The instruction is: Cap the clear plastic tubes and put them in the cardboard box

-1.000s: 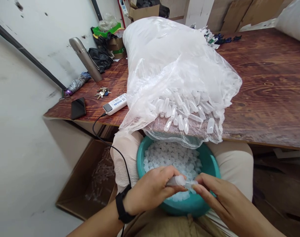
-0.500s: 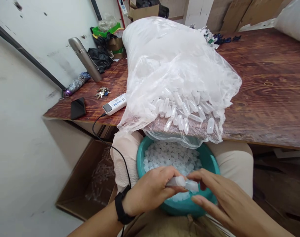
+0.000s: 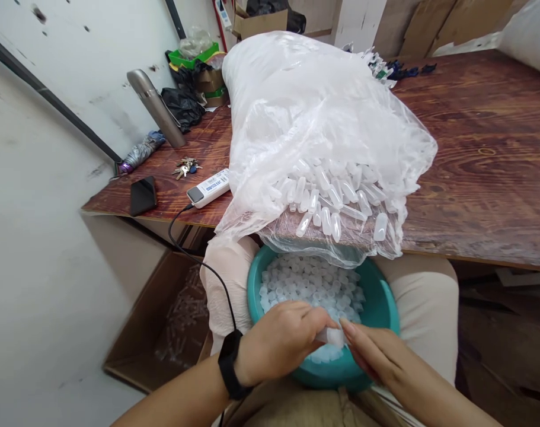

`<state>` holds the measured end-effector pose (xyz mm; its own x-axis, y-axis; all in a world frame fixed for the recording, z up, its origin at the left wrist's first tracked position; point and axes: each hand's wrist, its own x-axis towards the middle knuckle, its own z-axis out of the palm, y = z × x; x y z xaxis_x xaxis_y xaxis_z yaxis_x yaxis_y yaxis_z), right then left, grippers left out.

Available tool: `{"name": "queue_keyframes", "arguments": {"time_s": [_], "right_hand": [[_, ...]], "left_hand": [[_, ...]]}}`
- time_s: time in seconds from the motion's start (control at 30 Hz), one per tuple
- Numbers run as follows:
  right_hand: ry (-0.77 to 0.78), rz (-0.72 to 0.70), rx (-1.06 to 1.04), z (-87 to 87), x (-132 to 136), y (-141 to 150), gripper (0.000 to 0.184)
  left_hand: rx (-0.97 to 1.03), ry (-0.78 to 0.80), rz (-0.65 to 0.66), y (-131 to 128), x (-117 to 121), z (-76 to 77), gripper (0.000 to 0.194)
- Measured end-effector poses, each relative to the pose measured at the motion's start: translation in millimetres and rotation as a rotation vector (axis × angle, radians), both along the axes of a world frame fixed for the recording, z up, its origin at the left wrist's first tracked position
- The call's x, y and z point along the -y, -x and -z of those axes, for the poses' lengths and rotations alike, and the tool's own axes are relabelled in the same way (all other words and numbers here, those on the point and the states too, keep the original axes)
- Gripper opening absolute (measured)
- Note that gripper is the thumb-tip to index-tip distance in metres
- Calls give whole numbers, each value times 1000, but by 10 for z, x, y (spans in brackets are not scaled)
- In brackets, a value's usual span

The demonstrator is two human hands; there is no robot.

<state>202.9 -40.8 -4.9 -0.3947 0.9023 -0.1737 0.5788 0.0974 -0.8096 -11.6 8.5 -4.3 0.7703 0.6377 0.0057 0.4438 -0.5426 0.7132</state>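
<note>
One wooden bench (image 3: pixel 474 148) fills the far side of the view, and on it lies one big clear plastic bag (image 3: pixel 314 118) of small translucent vials, its mouth hanging over the near edge. Below that mouth, one teal basin (image 3: pixel 376 296) sits on the person's lap, heaped with small white caps too many to count. Both forearms reach in from the bottom edge and meet over the basin's near rim. The left hand (image 3: pixel 278 347), a black band on its wrist, is curled and pinches one small translucent vial (image 3: pixel 334 337) in its fingertips. The right hand (image 3: pixel 376 356) has its fingers extended, the tips pressed to the same vial. At the bench's left end lie one phone (image 3: pixel 142 196), one bunch of keys (image 3: pixel 186 168) and one steel flask (image 3: pixel 156 108).
</note>
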Motion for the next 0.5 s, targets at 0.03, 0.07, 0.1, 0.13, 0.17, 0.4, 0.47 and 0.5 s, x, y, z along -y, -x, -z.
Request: {"name": "queue_keyframes", "arguments": {"time_s": [0.03,0.07,0.1,0.13,0.17,0.4,0.47,0.5], "right_hand": [[26,-4,17,18,-7,-2,54],[13,-9,50,34,-12,-7,52],[-29,-16,91,48,-15,-14,50],[-84,-23,135,60,-14,-20,49],[-135,-31,171,71,-13,-24,50],[-101,-123,372,251,-235,-89,42],[-207,-70,563,368,-401,-129,23],[-237,-32,625,429,-483,-146,19]], "left_hand": [[-13,15,-15,-7,-10,19,17],[-28,53,-46,-14,-18,28,19],[-43,99,-83,-21,-25,27,23],[-59,141,-114,-27,-32,19,26],[-76,174,-123,-31,-41,7,28],[-262,163,54,-90,-425,84,15],[-326,101,-18,-167,-646,186,21],[-347,75,-56,-219,-756,238,24]]}}
